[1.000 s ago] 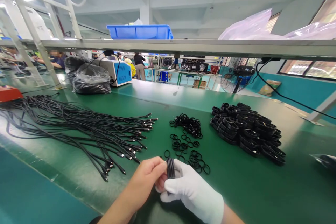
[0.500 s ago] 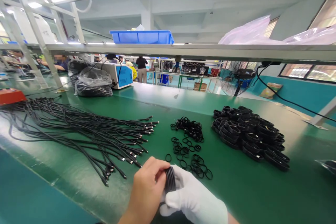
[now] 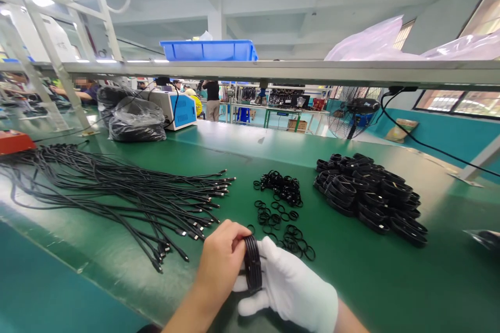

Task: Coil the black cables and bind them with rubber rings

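Note:
A coiled black cable (image 3: 253,265) is upright between my two hands at the near edge of the table. My bare left hand (image 3: 224,250) pinches the coil's upper left side with thumb and fingers. On the coil's other side is my right hand (image 3: 287,281), in a white glove. Some gloved fingers reach behind the coil, and other gloved digits are spread apart around it. A small dark piece sticks out of the coil towards the glove; I cannot make out what it is. Just beyond my hands lie loose black rings (image 3: 299,242) and a denser ring pile (image 3: 280,187).
Straight black cables (image 3: 128,187) with plug ends spread across the left of the green table (image 3: 351,281). Coiled cables (image 3: 371,192) are heaped on the right. Bagged black goods (image 3: 136,119) and a blue-white machine (image 3: 182,109) stand behind. A shelf (image 3: 289,70) with a blue bin (image 3: 209,51) crosses above.
The coil has turned and shows more of its length. My gloved digits have loosened and spread from its near face, while my left hand keeps its pinch. The view has shifted slightly.

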The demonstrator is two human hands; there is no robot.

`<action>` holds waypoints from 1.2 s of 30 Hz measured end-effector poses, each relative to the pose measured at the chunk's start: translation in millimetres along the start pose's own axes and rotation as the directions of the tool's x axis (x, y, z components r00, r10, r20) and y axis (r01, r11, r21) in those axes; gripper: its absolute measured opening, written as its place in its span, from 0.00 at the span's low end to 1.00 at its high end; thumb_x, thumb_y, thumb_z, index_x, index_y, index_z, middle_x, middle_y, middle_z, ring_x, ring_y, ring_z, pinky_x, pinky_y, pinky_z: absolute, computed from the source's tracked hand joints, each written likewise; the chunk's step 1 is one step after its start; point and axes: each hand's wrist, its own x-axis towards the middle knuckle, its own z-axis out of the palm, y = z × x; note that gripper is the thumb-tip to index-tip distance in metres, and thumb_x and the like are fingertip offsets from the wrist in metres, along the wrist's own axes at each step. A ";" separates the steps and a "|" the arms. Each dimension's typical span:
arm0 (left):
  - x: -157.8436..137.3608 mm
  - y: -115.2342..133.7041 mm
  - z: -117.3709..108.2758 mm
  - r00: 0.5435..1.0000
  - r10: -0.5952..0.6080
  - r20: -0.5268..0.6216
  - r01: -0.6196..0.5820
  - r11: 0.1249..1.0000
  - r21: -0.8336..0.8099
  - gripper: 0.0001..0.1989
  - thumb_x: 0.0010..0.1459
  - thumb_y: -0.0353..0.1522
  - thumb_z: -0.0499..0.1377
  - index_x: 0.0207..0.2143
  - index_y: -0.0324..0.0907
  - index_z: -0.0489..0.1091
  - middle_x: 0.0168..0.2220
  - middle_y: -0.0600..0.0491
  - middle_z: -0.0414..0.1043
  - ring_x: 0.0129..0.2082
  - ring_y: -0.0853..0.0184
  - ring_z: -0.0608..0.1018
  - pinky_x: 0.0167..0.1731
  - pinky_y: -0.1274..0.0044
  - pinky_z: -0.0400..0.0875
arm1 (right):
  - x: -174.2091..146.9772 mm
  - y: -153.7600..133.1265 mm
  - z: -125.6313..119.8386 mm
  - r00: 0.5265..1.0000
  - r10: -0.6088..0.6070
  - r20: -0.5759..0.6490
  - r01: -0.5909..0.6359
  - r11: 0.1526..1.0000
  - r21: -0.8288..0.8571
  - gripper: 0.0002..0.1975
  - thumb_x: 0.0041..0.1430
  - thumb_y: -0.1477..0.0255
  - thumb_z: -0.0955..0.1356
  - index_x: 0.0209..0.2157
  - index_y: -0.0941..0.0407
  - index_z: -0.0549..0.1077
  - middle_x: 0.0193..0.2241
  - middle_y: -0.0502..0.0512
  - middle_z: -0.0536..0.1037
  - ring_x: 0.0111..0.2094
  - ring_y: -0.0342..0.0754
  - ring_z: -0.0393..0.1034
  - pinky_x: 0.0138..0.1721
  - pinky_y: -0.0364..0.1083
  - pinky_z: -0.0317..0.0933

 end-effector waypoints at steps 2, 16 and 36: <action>1.2 0.1 -1.0 0.999 -0.003 0.032 0.002 1.000 0.014 0.14 0.48 0.19 0.51 0.29 0.42 0.72 0.27 0.57 0.69 0.26 0.70 0.72 0.28 0.79 0.66 | -0.1 -0.1 -1.7 1.000 0.000 -0.021 0.000 1.000 -0.017 0.27 0.47 0.57 0.70 0.45 0.60 0.67 0.37 0.58 0.70 0.36 0.47 0.69 0.32 0.46 0.67; -8.5 -7.8 -0.3 0.952 0.297 -0.075 -0.288 0.951 0.110 0.14 0.52 0.20 0.52 0.37 0.40 0.73 0.30 0.53 0.74 0.31 0.68 0.76 0.33 0.79 0.69 | 1.3 -0.9 6.1 0.986 -0.077 -0.147 0.055 0.987 -0.148 0.28 0.34 0.72 0.75 0.40 0.60 0.67 0.33 0.54 0.71 0.33 0.47 0.70 0.31 0.45 0.65; -5.8 10.1 -27.3 0.962 -0.082 0.261 0.123 0.982 -0.145 0.05 0.53 0.26 0.54 0.28 0.43 0.68 0.28 0.57 0.67 0.29 0.69 0.69 0.31 0.78 0.63 | -0.6 -5.5 4.4 0.981 -0.112 -0.158 0.088 0.985 -0.149 0.25 0.37 0.73 0.74 0.40 0.61 0.66 0.36 0.57 0.71 0.33 0.45 0.70 0.33 0.44 0.63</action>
